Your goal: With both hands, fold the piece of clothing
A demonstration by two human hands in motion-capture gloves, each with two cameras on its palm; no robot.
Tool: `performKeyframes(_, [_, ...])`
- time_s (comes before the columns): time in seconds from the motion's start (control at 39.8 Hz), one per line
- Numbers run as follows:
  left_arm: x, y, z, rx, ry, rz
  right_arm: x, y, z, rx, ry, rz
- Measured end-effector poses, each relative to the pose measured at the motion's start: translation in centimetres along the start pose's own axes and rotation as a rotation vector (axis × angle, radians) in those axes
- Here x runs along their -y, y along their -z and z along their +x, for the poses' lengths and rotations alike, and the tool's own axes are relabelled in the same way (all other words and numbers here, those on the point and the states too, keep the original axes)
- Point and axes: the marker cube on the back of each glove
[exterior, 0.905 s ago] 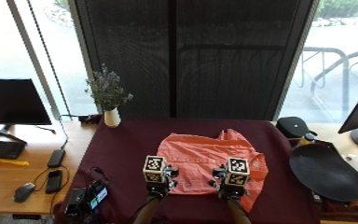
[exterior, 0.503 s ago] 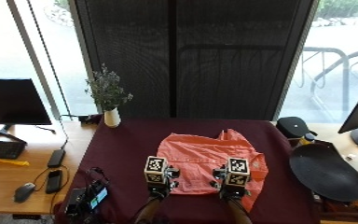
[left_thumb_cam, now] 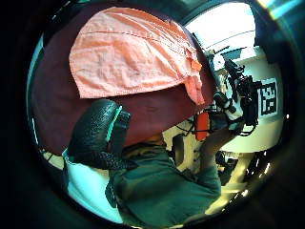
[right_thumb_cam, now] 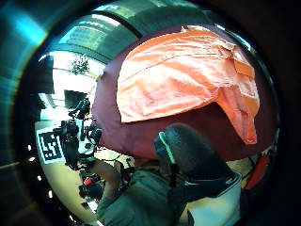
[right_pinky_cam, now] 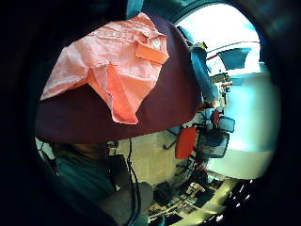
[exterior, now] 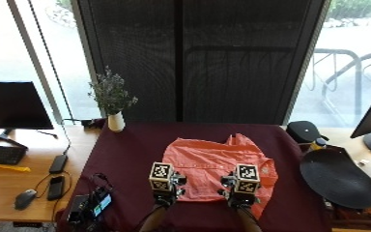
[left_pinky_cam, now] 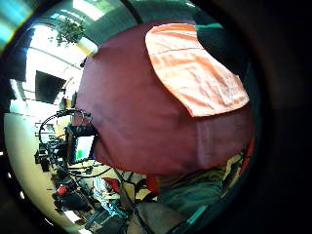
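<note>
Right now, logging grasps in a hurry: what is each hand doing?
Left hand: open, holding nothing.
Right hand: open, holding nothing.
The shirt lies on the table.

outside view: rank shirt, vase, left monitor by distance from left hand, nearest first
1. shirt: right by the left hand, at its near edge on the table.
2. vase: far left corner of the table, beyond the hand.
3. left monitor: off the table, on the desk at far left.
</note>
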Motion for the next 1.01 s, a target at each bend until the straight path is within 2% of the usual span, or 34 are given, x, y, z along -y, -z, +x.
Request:
performKeyframes(0.28, [0.3,-0.9,1.3,0.0,-0.019,0.015,-1.1,-0.3,4.3,-0.008,-0.045,-0.009])
performKeyframes(0.53, [1.4,-5.0,2.3,-0.018,-0.008,-0.026,0.4,-5.2,9.0,0.047,-0.124,-0.071])
performKeyframes(0.63, [2.7,-7.9,2.4,-0.001,-0.016,-0.074,1.7,-7.9,10.2,0.063,-0.132,-0.117])
performKeyframes(0.83, [3.3,-10.8,2.3,0.043,-0.014,-0.185,3.5,-11.7,11.0,0.096,-0.114,-0.171])
performKeyframes(0.93, [1.0,-9.2,2.5,0.046,0.009,-0.308,4.2,-13.2,11.2,0.092,-0.106,-0.167])
performKeyframes(1.01, [-0.3,-8.7,2.6,0.01,-0.04,-0.373,4.5,-14.1,11.2,0.077,-0.105,-0.131])
